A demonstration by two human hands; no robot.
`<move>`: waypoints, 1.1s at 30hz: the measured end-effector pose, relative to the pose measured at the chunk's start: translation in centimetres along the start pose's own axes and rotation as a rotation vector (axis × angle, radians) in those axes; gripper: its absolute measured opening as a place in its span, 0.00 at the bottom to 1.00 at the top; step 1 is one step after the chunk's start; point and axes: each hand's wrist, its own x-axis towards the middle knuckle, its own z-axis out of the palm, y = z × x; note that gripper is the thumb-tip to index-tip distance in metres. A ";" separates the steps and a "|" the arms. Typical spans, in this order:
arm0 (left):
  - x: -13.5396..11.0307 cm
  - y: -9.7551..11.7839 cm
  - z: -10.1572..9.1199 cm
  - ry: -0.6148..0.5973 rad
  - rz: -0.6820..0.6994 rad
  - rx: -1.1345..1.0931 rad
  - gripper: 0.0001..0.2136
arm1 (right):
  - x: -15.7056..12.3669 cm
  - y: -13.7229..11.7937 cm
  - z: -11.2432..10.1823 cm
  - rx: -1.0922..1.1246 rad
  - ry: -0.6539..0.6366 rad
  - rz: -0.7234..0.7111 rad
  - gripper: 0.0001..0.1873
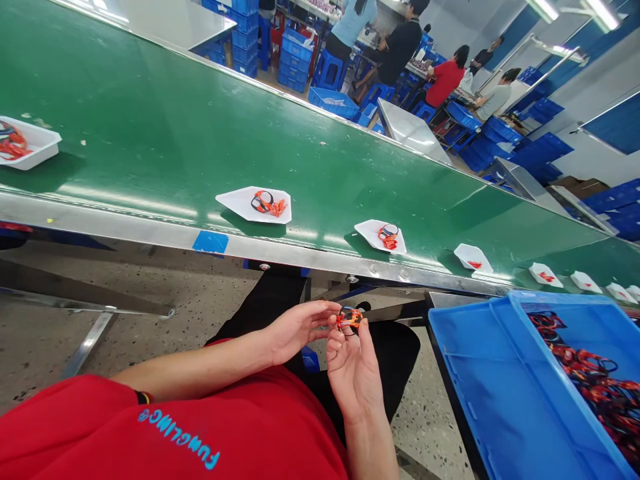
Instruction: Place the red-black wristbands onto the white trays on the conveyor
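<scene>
As my left hand [300, 330] and right hand [354, 373] grip a small orange-and-black cord loop [349, 319], a blue plastic crate [470, 380] lies at four o'clock.

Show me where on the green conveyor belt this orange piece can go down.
Bare green belt lies between the white tray and the white sheet, and behind the sheets toward the far rail. Crowded: the belt's near right, where small white sheets line up, and the blue crate of orange-and-black cords.
</scene>
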 end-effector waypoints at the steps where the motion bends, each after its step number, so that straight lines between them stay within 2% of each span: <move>1: 0.0 0.0 0.1 0.005 0.022 0.040 0.11 | 0.0 0.0 -0.1 0.008 0.001 0.007 0.15; 5: 0.0 -0.2 0.4 0.048 0.085 0.183 0.11 | 0.0 0.1 0.0 0.022 0.032 0.027 0.15; 13: 0.6 -0.9 0.1 0.101 0.128 0.324 0.10 | -0.1 0.4 0.2 0.046 0.099 0.015 0.13; 16: 0.7 -0.8 0.0 0.089 0.211 0.498 0.10 | 0.0 0.5 -0.1 0.055 0.094 0.032 0.13; 19: 0.9 -0.3 -0.1 0.074 0.275 0.647 0.10 | 0.1 0.7 -0.2 0.057 0.147 0.028 0.13; 25: 0.8 0.5 -0.3 0.046 0.316 0.784 0.08 | 0.0 0.8 0.0 0.018 0.192 0.004 0.14; 33: 0.7 0.4 -0.2 0.019 0.367 0.902 0.08 | -0.1 0.6 -0.1 -0.009 0.201 -0.012 0.15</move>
